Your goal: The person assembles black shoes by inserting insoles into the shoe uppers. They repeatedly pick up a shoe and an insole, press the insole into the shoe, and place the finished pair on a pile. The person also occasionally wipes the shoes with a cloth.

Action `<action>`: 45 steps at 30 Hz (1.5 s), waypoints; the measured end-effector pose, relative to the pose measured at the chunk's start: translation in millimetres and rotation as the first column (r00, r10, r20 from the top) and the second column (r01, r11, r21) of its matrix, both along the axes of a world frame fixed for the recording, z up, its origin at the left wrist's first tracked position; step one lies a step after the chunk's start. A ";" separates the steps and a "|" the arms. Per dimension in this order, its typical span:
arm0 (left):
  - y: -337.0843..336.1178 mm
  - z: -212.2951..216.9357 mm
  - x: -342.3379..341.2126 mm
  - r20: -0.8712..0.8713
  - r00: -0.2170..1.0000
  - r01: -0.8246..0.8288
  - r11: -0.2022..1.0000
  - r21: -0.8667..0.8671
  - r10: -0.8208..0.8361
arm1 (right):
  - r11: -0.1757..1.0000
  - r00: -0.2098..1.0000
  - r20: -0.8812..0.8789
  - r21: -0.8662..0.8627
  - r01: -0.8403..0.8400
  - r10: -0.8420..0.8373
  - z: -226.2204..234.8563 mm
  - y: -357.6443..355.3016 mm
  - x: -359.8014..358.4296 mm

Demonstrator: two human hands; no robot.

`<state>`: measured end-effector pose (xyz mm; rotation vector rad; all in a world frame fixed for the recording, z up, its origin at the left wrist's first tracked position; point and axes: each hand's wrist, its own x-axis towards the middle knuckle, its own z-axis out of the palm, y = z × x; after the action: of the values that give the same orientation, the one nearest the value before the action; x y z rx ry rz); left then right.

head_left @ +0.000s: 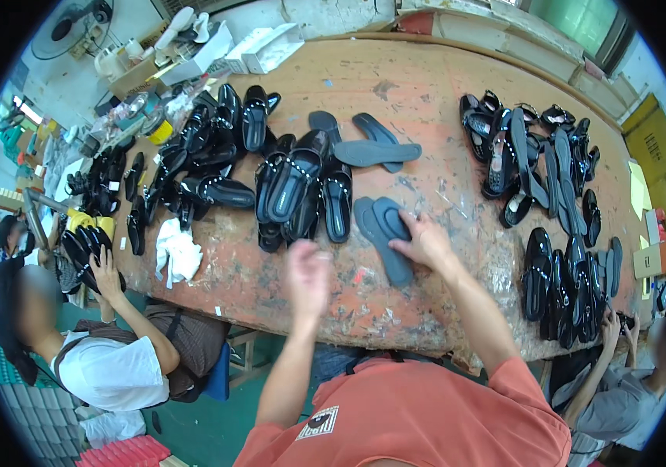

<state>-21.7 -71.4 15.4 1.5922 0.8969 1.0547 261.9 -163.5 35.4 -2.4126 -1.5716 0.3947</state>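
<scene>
My right hand [428, 243] is closed on the edge of a dark grey insole [390, 215], with thumb and fingers at its side. That insole lies over another long grey insole [397, 266] on the table. My left hand [308, 274] is smeared by motion above the table's near side, so its fingers and anything in them are unclear. Just beyond it, black shiny slip-on shoes with studded straps [295, 187] stand in a cluster. Several more grey insoles [378, 153] lie crossed over one another beyond my right hand.
The worn table [426, 78] carries heaps of black shoes [224, 124] at left and more shoes with insoles [558, 163] at right. A white cloth [179, 251] lies near the left edge. A co-worker [115, 350] handles black shoes at left; another [621, 397] works at right.
</scene>
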 end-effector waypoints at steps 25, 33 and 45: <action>58.2 21.6 135.0 -0.627 0.776 0.261 0.867 0.424 0.073 | 0.685 0.809 -0.101 0.477 0.551 -0.580 59.3 -166.0 75.4; -22.4 28.1 405.2 -0.424 0.826 0.484 0.852 0.198 -0.371 | 0.828 -0.098 -0.992 -0.117 0.549 -0.076 28.0 -238.1 74.5; 18.6 12.2 136.3 -0.462 0.844 0.344 0.936 0.078 -0.272 | 0.838 0.852 -0.180 0.169 0.518 -0.491 9.8 -223.9 -6.8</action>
<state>114.6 -52.7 27.7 2.0835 0.8237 0.5456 255.1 -387.4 45.1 -2.4490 -0.8163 0.2546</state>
